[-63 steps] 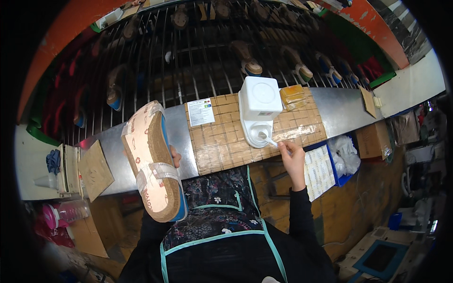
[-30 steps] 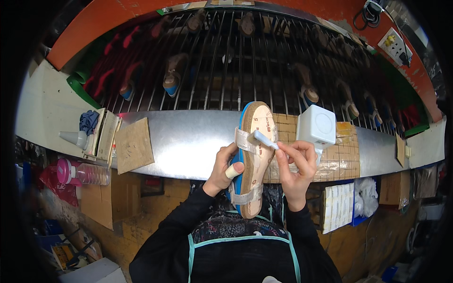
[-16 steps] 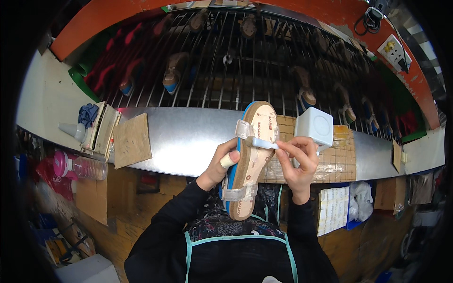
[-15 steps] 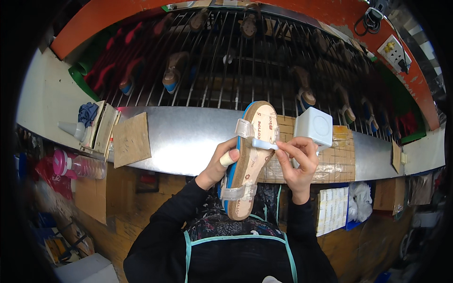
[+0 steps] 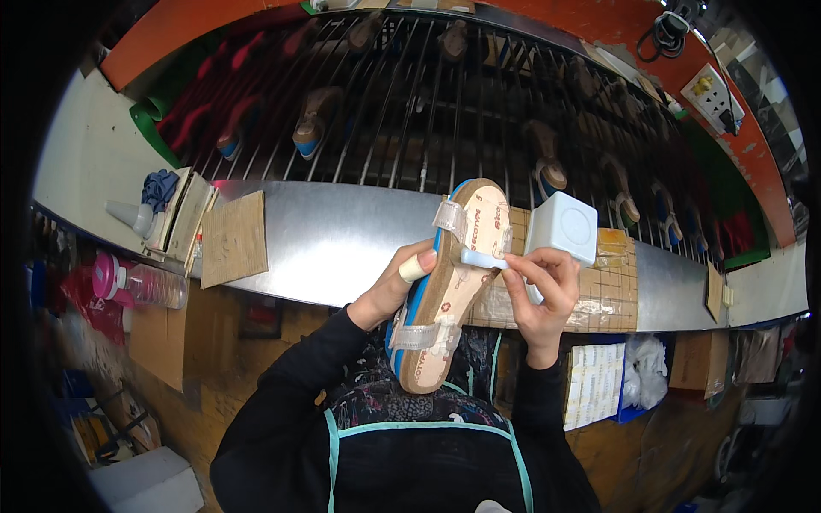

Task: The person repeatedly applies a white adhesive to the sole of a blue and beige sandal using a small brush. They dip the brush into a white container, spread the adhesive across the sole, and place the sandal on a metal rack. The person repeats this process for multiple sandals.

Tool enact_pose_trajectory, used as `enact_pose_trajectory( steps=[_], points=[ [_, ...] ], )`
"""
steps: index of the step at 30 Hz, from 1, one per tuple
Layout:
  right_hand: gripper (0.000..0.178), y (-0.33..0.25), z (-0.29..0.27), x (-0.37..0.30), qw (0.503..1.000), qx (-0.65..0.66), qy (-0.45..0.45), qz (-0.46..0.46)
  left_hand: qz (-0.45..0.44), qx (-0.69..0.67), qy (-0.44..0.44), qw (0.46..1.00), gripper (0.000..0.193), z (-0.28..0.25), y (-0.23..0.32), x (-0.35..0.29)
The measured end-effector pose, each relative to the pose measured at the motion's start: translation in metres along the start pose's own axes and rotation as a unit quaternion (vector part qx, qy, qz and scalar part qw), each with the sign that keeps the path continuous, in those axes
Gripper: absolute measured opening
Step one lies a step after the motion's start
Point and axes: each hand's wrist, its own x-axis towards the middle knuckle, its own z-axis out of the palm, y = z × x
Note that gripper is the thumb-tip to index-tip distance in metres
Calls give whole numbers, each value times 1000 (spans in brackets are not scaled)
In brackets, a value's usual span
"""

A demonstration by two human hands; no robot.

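Note:
A sandal sole [image 5: 445,295] with a cork-brown edge, a blue side and a pale insole is held upright before me, toe end away from me. Two clear straps [image 5: 451,219] cross its left side, one near the toe and one near the heel. My left hand [image 5: 395,284] grips its left edge, the thumb in a pale yellow cover. Between thumb and fingertips of my right hand [image 5: 546,295] is a small pale-blue brush-like applicator [image 5: 483,260]. Its wide end lies against the insole's middle; the tip is too small to make out.
Just behind my right hand stands a white square pot [image 5: 564,227] on a taped cardboard sheet [image 5: 603,295]. Beyond the metal counter [image 5: 342,231], a rack of rods [image 5: 410,128] carries several sandals. A cardboard piece [image 5: 235,239] and a pink-capped bottle [image 5: 154,289] are at the left.
The sandal's toe end has tilted slightly right. The applicator sits a little farther from the toe strap, toward the heel. Both hands keep their hold.

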Motion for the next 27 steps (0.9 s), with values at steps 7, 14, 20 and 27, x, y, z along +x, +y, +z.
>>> enact_pose_trajectory(
  steps=[7,14,20,27],
  points=[
    [24,-1,0,-13,1000,-15,20,-19,-53,-59,9,997,90,2,-5,6],
    [26,-4,2,-21,999,-22,29,-26,-4,-72,38,997,79,11,5,14],
    [25,-8,0,-22,999,-21,13,-29,15,-82,56,995,80,9,8,24],
    [26,-14,1,-29,1000,-3,-4,-22,25,-76,70,994,74,-2,6,29]
  ],
)
